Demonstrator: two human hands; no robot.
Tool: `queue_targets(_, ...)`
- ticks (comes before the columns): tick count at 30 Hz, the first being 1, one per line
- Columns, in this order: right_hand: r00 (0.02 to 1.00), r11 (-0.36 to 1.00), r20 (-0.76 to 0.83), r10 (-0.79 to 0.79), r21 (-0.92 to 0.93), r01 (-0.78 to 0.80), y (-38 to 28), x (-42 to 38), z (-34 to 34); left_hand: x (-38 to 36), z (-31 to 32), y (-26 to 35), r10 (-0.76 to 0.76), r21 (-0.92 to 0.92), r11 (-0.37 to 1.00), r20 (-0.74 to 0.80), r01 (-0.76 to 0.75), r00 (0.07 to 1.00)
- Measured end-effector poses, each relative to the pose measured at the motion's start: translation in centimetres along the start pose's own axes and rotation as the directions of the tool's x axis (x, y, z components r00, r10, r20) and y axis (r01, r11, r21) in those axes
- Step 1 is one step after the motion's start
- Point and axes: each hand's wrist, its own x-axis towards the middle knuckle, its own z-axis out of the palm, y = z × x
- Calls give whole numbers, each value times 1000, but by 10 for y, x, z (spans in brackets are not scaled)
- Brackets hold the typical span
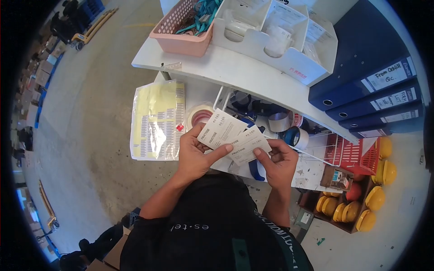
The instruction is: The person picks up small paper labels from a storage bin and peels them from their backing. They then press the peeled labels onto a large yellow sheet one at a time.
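My left hand (193,154) pinches several white printed labels (222,127) marked "FRUCTOSE", its thumb lying across their lower edge. Overlapping them on the right is another white fructose label (246,145), gripped between the thumb and fingers of my right hand (279,166). Both hands are held in front of my chest, above the lower shelf. Just behind my left hand lies a roll of tape (199,113). Beside it, a clear plastic sleeve with a yellow printed sheet (156,122) hangs over the shelf's left edge. The exact number of labels is hidden by the overlap.
On the upper white shelf (253,83) stand a pink basket (183,43) of teal straps, a white divided holder (280,49) and blue binders (370,86). More tape rolls (296,137) lie below. At right are a red basket (359,156) and yellow helmets (348,210).
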Motion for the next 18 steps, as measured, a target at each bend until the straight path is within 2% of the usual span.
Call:
queue_targets(5, 996, 997, -83, 15, 77, -9, -4, 2, -15, 4, -6, -1, -54, -12, 998, 3, 54, 999)
queue_targets(8, 999, 989, -16, 29, 145, -26, -12, 4, -23, 4, -3, -3, -65, -29, 997, 22, 65, 998)
queue_targets(10, 987, 977, 109, 121, 163, -138, -16, 10, -22, 3, 0, -3, -62, -35, 997, 43, 63, 997)
queue_targets(12, 991, 976, 84, 100, 185, -114, -11, 12, -8, 1, 5, 1, -126, 49, 991, 104, 121, 987)
queue_targets(14, 995, 975, 60, 80, 204, -91, -2, 14, -7, 1, 10, 3, -123, 49, 992, 104, 118, 987)
queue_targets(16, 994, 988, 112, -22, 152, 4, 9, 15, -14, 2, 11, 2, -116, 50, 992, 102, 112, 988)
queue_targets(18, 998, 982, 68, -13, 189, 0, 8, 16, -15, 2, 11, -3, -114, -110, 986, 100, 125, 988)
